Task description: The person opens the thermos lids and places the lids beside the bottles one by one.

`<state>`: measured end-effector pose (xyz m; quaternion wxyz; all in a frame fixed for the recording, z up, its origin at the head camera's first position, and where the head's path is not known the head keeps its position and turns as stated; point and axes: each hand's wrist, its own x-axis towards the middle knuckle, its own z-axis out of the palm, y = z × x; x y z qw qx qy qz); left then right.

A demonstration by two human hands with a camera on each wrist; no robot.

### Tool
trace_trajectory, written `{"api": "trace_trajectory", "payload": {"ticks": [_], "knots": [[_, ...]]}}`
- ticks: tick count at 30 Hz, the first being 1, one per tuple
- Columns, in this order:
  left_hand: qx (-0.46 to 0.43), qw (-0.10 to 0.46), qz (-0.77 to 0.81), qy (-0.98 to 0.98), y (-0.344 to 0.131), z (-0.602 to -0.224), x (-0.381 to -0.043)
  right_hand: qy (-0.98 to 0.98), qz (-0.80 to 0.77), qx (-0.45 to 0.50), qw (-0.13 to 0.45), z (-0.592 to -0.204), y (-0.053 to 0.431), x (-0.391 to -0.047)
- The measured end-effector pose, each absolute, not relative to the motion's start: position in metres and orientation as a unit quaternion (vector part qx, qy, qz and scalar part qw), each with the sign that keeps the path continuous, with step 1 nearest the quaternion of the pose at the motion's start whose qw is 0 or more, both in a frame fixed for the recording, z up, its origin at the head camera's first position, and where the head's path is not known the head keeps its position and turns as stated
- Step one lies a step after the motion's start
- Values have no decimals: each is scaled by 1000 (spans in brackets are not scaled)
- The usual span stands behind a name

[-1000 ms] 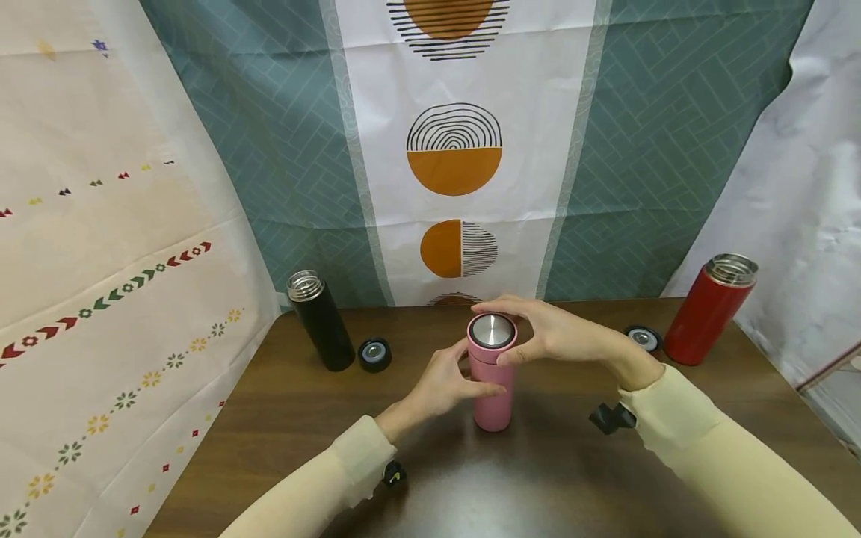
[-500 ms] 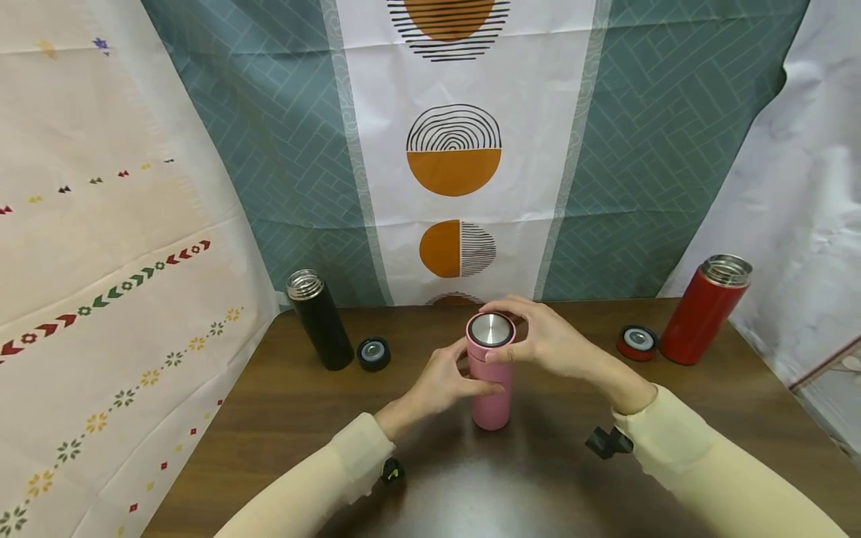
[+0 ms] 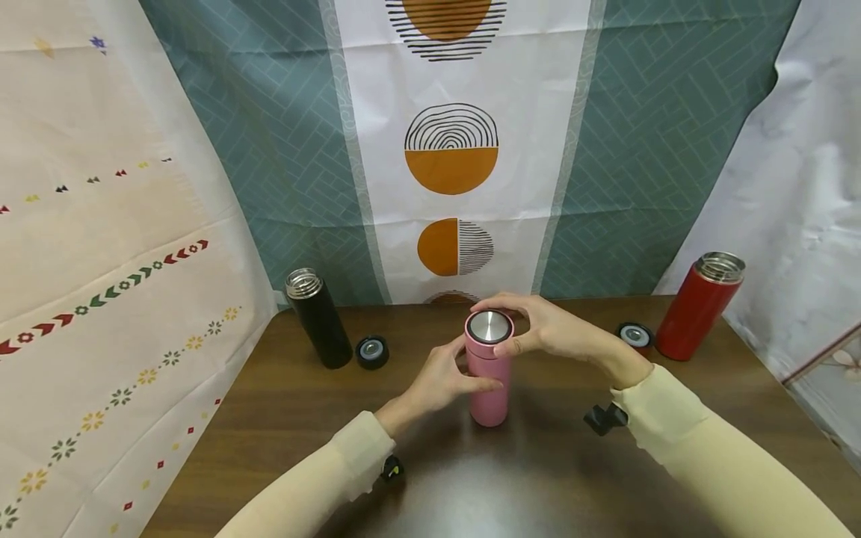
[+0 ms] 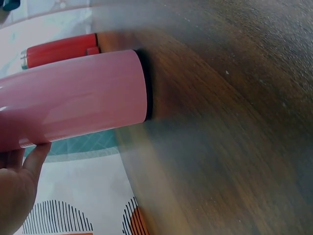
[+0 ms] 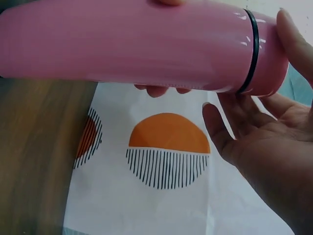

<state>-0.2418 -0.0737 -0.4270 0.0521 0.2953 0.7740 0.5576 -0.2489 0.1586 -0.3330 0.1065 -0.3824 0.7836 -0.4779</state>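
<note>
A pink vacuum flask (image 3: 489, 388) stands upright on the table in the head view, its lid (image 3: 489, 328) topped with a brushed silver disc. My left hand (image 3: 437, 381) grips the flask's body from the left, with the thumb across the front. From the right, my right hand (image 3: 545, 329) holds the lid between thumb and fingers. A thin dark ring divides lid from body in the right wrist view, where my right thumb (image 5: 296, 44) presses the lid's side. The left wrist view shows the flask's lower body (image 4: 93, 93) and dark base.
At the left stands a black flask (image 3: 321, 325) with its mouth uncovered, its black lid (image 3: 372, 352) lying beside it. An uncovered red flask (image 3: 699, 310) stands at the right, next to its upturned lid (image 3: 635, 335). Patterned cloth (image 3: 451, 261) hangs behind the wooden table (image 3: 269, 441).
My right hand shifts slightly on the lid, its thumb moving left and then back right. The left hand keeps its grip on the flask. The head view has shifted a little.
</note>
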Motion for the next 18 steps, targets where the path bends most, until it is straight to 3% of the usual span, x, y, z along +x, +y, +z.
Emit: {"api": "trace_trajectory", "payload": {"ticks": [4,11,18], "knots": [[293,51,559,774,-73,-429,-240,800,-489,-338,80,-342,158,-237],[295,41,568,767,-72,-429,-240,821,-497,-277,-48,-357,145,-221],[293,50,573,764,-73,-428,-241,813,-494,-308,-27,-353,150,-233]]}}
